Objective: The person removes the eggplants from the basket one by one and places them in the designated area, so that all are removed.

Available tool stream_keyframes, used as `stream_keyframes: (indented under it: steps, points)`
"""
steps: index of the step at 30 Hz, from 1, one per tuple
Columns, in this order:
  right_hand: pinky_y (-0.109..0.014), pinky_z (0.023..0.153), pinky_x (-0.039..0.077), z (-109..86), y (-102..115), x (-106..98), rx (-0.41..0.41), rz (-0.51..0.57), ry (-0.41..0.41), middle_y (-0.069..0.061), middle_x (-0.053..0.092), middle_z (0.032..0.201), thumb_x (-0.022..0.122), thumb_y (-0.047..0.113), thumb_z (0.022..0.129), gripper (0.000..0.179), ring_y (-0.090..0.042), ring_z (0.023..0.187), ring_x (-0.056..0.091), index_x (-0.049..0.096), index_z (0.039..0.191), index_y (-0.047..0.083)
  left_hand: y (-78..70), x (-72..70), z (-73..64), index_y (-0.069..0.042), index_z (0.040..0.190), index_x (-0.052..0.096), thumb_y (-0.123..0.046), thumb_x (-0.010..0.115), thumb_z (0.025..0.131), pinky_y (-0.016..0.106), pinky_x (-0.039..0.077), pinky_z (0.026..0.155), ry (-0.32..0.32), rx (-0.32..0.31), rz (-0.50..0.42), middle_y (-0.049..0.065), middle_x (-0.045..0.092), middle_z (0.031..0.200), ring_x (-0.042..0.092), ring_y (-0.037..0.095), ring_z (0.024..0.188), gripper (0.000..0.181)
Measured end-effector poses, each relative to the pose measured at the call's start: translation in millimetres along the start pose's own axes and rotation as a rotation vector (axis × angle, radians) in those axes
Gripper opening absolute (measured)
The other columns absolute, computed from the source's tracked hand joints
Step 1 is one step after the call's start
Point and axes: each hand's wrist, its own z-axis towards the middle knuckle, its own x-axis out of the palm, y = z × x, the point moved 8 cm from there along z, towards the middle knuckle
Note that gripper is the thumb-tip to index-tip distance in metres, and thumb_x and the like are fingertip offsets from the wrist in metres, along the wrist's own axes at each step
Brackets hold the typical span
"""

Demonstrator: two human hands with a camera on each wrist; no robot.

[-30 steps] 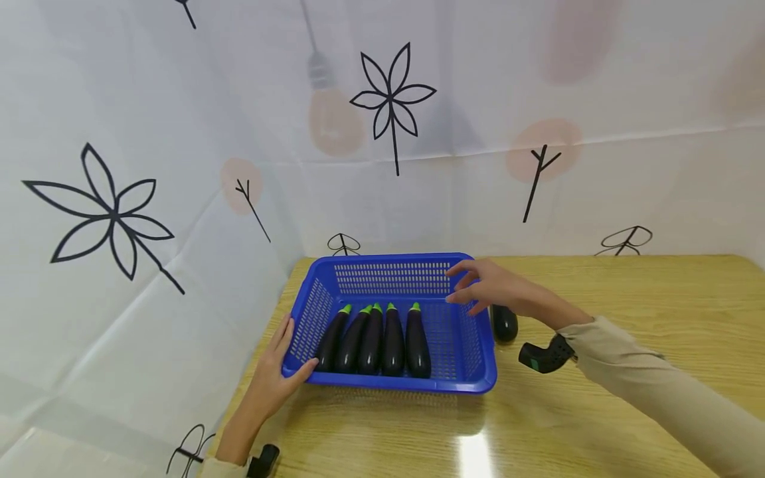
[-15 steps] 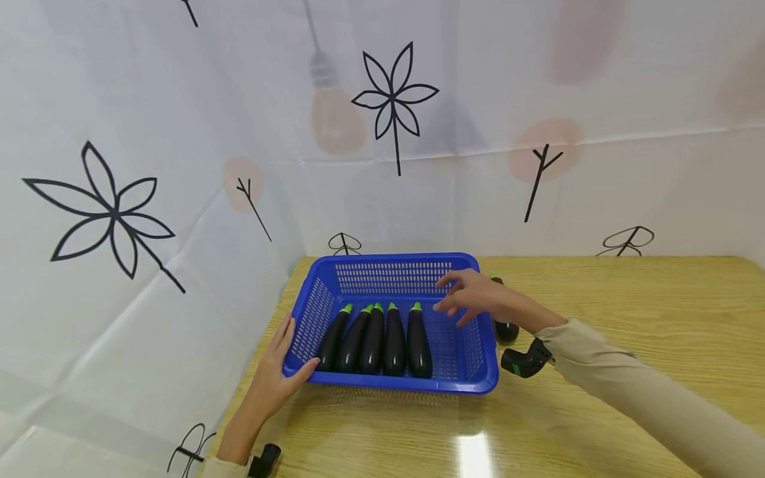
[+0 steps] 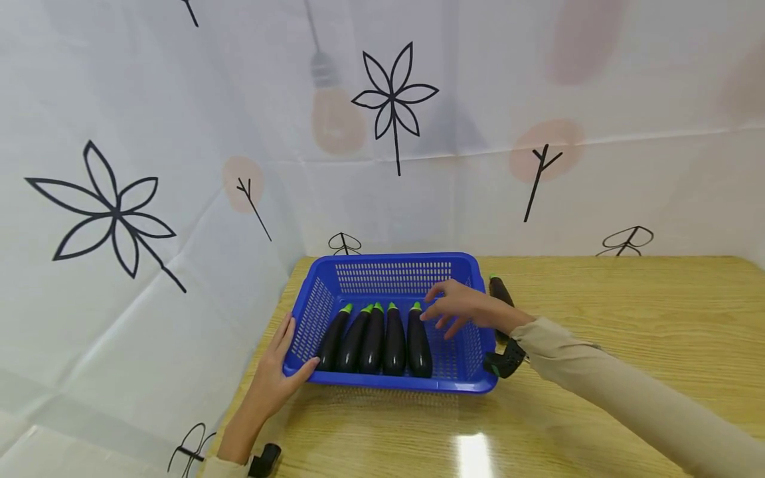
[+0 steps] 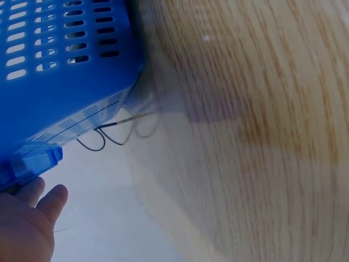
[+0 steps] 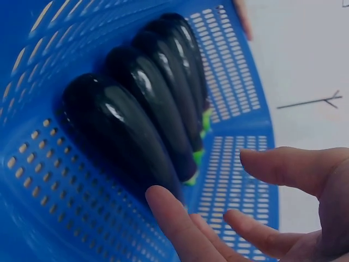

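Left hand (image 3: 273, 380) grips the basket's (image 3: 391, 382) near-left corner. Right hand (image 3: 459, 307), fingers spread, empty, hovers beside the basket's rightmost eggplant (image 3: 420, 346). Apparent step: reaching; grasping calls for closing fingers.

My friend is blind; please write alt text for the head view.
A person's right hand hangs over a blue basket of five eggplants; the left hand holds its edge. Another eggplant lies on the table to the right.

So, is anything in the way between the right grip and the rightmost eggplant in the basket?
Nothing visible: the right grip hangs over the inside of the blue basket, and the right wrist view shows no object between its fingers and that eggplant.
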Motion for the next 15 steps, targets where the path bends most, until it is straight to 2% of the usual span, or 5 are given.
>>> stream_keyframes:
  steps: [5,10,15]
  points:
    - [-0.044,0.065,0.056,9.0,-7,11,0.043,0.025,0.025,-0.026,0.058,0.109,0.068,0.01,0.084,0.05,-0.044,0.096,0.06,0.045,0.124,-0.009,0.1,-0.6,0.0,-0.006,0.151,0.02,-0.038,0.069,0.084,0.059,0.034,0.098,0.004,-0.003,0.0,0.011,0.016,0.156,0.025,0.04,0.136,0.089]
    - [-0.044,0.062,0.056,16.4,-13,19,0.093,0.026,0.02,-0.027,0.054,0.106,0.068,0.009,0.083,0.044,-0.041,0.088,0.063,0.048,0.119,-0.007,-0.5,-0.8,0.2,-0.005,0.151,0.02,-0.037,0.069,0.084,0.059,0.034,0.098,0.006,0.001,-0.003,0.012,0.016,0.156,0.026,0.04,0.136,0.089]
    - [-0.044,0.058,0.055,22.9,-17,25,0.126,-0.007,-0.005,-0.025,0.055,0.102,0.069,0.007,0.08,0.026,-0.038,0.082,0.063,0.056,0.1,-0.003,0.3,0.1,-0.2,-0.006,0.151,0.02,-0.037,0.069,0.084,0.06,0.035,0.097,0.007,-0.005,-0.004,0.012,0.016,0.156,0.026,0.04,0.136,0.088]
